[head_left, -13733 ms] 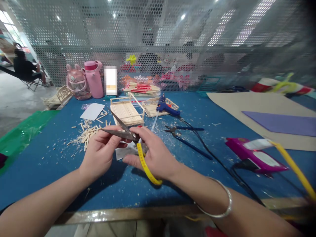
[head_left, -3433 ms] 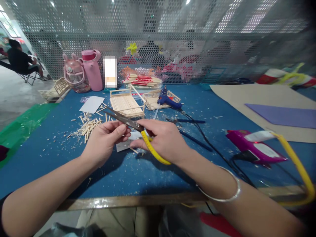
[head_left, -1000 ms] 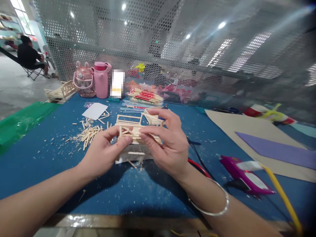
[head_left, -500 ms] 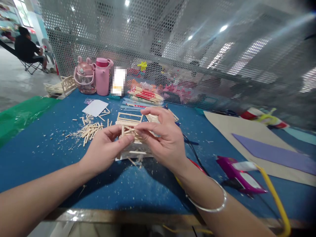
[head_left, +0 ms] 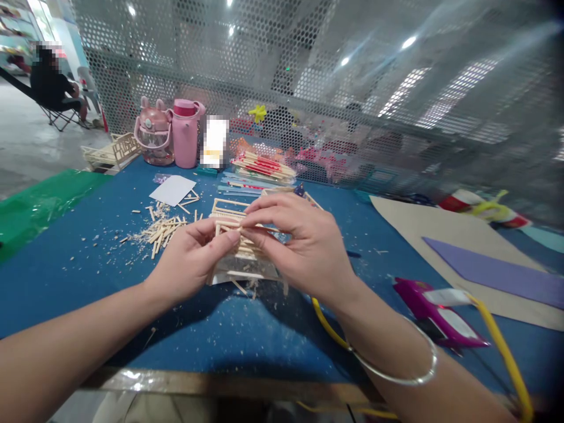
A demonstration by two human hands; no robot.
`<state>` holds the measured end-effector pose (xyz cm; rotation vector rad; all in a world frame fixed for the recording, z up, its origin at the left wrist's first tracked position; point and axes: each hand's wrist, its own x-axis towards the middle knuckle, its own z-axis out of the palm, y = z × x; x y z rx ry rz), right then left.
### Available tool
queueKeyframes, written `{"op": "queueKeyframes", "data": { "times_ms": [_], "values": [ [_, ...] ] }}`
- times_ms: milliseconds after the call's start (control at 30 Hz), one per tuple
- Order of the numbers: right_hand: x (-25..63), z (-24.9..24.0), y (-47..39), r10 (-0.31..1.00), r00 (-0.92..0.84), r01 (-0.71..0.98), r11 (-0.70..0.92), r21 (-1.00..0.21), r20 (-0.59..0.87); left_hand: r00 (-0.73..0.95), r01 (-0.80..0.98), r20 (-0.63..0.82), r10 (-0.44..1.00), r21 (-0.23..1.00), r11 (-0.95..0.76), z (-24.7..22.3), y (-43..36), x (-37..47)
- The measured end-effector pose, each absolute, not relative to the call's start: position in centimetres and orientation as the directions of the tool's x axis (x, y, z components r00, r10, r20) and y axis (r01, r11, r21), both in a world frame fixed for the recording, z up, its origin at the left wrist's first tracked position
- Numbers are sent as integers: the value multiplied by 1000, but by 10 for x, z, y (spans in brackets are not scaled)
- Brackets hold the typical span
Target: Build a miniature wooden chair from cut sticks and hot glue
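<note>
My left hand is closed, thumb and fingers gripping the left side of a small wooden stick frame. From the right, my right hand pinches at the same frame, thumb and index finger meeting near its upper right corner; whether a separate stick is between them I cannot tell. A silver bangle circles the right wrist. Just behind the hands stands a part of a wooden stick structure, partly hidden. Below them lies a light sheet with sticks on it.
Cut sticks and shavings lie left, by a white card. Pink bottles and bundled sticks stand or lie along the mesh panel. Right are a purple tool with yellow cable and a purple sheet. A person sits far left.
My right fingers have drawn together into a tighter pinch at the frame's corner, and the hand has turned flatter. The left hand keeps its grip. The whole view has shifted slightly.
</note>
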<state>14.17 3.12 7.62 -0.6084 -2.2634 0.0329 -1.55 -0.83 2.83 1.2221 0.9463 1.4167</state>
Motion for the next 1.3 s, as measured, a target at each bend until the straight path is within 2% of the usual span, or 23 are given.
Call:
{"op": "queueKeyframes", "data": {
  "times_ms": [133, 200, 333, 467, 567, 733, 833, 900, 967, 1167, 1300],
  "values": [
    [143, 83, 34, 486, -606, 389, 872, -299, 630, -5, -191, 201, 979, 961, -199, 28, -8, -16],
    [144, 82, 36, 422, -627, 327, 905, -271, 654, -12, -181, 209, 978, 961, -207, 28, -8, -16],
    [145, 76, 42, 254, -680, 253, 962, -105, 688, -28, -174, 223, 975, 959, -224, 29, -8, -16],
    [146, 71, 45, 164, -700, 309, 947, 88, 695, -28, -175, 219, 975, 960, -220, 30, -8, -15],
    [148, 72, 45, 148, -717, 341, 927, 157, 681, -41, -158, 225, 974, 961, -228, 30, -9, -14],
    [144, 73, 41, 193, -717, 354, 928, 111, 670, -50, -145, 231, 972, 961, -236, 29, -9, -14],
    [142, 73, 38, 298, -680, 405, 914, 5, 670, -30, -157, 216, 976, 963, -218, 29, -8, -15],
    [141, 74, 36, 352, -659, 452, 892, -24, 665, -14, -170, 198, 980, 965, -198, 29, -8, -16],
    [141, 74, 37, 340, -660, 459, 889, 2, 670, -8, -182, 189, 982, 965, -187, 29, -8, -15],
    [144, 72, 44, 212, -701, 331, 942, 48, 681, -32, -204, 213, 977, 955, -215, 31, -9, -14],
    [144, 71, 44, 202, -711, 354, 930, 96, 673, -36, -183, 214, 976, 959, -217, 28, -8, -15]
  ]
}}
